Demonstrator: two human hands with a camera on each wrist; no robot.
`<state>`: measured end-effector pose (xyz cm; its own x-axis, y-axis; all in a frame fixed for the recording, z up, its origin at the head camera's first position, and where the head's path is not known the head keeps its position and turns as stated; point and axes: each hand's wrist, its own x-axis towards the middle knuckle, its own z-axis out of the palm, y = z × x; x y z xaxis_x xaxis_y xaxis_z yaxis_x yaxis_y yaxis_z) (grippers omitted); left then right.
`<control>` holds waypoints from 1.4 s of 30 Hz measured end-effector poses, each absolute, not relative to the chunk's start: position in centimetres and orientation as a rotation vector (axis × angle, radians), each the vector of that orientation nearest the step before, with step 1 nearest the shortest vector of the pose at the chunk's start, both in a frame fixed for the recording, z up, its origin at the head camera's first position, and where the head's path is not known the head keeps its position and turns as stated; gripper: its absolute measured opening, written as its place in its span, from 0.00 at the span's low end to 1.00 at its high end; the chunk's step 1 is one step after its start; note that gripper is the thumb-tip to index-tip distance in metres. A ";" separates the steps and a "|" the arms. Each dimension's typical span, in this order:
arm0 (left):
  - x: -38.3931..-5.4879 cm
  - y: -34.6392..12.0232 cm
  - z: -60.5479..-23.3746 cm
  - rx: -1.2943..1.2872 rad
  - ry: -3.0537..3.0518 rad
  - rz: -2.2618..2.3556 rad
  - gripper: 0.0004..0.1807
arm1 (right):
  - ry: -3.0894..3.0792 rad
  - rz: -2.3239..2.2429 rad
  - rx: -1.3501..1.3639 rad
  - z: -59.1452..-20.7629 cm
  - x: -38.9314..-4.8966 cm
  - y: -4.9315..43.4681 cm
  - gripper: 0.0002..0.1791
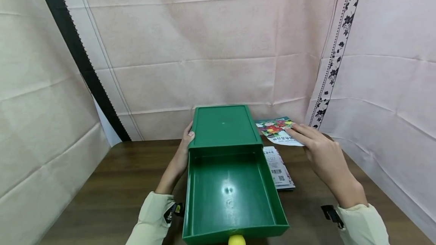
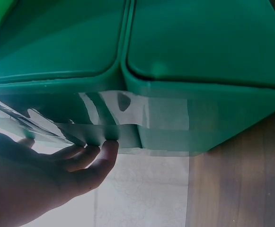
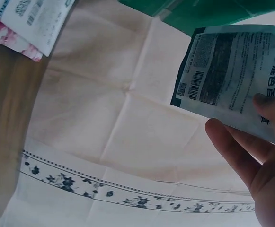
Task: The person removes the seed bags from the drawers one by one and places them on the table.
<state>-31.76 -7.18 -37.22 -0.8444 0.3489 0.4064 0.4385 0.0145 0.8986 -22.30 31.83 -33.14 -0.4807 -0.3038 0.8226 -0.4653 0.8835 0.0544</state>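
Observation:
A green box stands on the table with its green drawer pulled out toward me; nothing lies inside the drawer. A yellow knob shows at the drawer's front. My left hand rests against the box's left side, and in the left wrist view its fingertips touch the wall near clear tape. Right of the box, my right hand pinches a flower seed packet between thumb and fingers, above the table. The packet's printed flowers face me in the head view; its text side shows in the right wrist view.
More packets lie in a pile on the wooden table, close to the drawer's right side. Light cloth hangs behind the table and on both sides, with a floral border strip at the right.

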 end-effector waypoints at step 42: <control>-32.1 -7.0 -37.2 -0.872 -2.182 -1.994 0.41 | -2.889 0.154 0.511 -39.7 -26.0 32.1 0.34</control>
<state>-32.06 -6.95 -37.16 -0.8383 0.3615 0.4081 0.4388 0.0033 0.8986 -25.99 32.10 -39.67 -0.9195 -0.3279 0.2168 -0.3491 0.9347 -0.0668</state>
